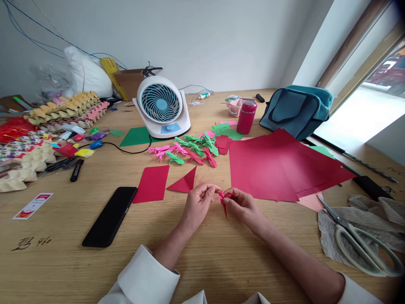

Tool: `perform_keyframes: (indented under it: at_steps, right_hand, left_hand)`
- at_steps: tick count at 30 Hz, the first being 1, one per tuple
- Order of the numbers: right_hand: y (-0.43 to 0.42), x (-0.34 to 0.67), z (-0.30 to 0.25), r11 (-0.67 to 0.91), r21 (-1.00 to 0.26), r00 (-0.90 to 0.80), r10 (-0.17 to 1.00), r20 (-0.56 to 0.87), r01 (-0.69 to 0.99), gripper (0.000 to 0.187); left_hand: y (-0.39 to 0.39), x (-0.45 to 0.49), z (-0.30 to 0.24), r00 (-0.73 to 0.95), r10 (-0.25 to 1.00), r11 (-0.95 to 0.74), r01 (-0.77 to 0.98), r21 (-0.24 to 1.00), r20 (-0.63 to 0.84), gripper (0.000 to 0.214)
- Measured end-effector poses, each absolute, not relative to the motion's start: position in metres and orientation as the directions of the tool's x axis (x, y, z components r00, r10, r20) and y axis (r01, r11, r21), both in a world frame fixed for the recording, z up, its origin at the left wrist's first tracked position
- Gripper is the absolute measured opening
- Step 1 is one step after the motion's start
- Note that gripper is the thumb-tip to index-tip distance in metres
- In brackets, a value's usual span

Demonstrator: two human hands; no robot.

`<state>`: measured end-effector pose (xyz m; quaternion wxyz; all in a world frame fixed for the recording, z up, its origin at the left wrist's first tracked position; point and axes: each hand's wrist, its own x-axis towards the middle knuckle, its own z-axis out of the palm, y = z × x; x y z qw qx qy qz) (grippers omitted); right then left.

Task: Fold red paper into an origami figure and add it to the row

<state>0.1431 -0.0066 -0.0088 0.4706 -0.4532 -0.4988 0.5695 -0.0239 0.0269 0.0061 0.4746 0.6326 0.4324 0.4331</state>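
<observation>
Between my two hands is a small folded red paper figure (224, 198) with thin limbs and a pointed end hanging down. My left hand (199, 204) pinches it from the left side, fingers closed. My right hand (243, 207) grips its right side between thumb and forefinger. Just beyond lie a folded red paper triangle (186, 182) and a stack of red paper rectangles (152, 183). Farther back is a pile of folded pink, green and red paper figures (193, 147). Large red paper sheets (268, 169) spread out to the right of my hands.
A black phone (110, 217) lies left of my arms. Scissors (357, 236) rest on a crumpled cloth (329, 240) at the right. A white fan (163, 107), a red flask (246, 117) and a teal bag (295, 112) stand behind. Folded paper strips and clutter fill the left side.
</observation>
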Motion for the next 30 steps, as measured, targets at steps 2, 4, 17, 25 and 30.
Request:
perform_keyframes:
  at_steps: [2,4,17,25,30]
  right_hand:
    - [-0.006,0.145,-0.008,-0.149,-0.964,-0.14,0.983,-0.12,-0.219,0.039]
    - [-0.007,0.145,-0.006,-0.262,-0.903,-0.171,0.962,-0.215,-0.341,0.042]
    - [-0.005,0.149,-0.006,-0.41,-0.823,-0.373,0.889,-0.265,-0.394,0.039]
    - [0.001,0.157,-0.006,-0.021,-0.999,-0.243,0.97,-0.014,-0.028,0.033]
    - [-0.002,0.149,-0.023,0.033,-0.999,-0.185,0.982,0.034,-0.012,0.028]
  left_hand:
    - [0.027,-0.023,0.007,0.285,0.952,-0.134,0.065,0.989,0.111,0.025]
    - [0.026,-0.023,0.007,0.367,0.929,-0.05,-0.022,0.999,0.054,0.027]
    - [0.022,-0.022,0.007,0.499,0.866,0.109,-0.226,0.968,0.019,0.026]
    - [0.025,-0.02,0.007,0.287,0.95,-0.168,0.134,0.977,0.124,0.011]
    - [0.023,-0.019,0.008,0.246,0.964,-0.129,0.112,0.985,0.098,0.016]
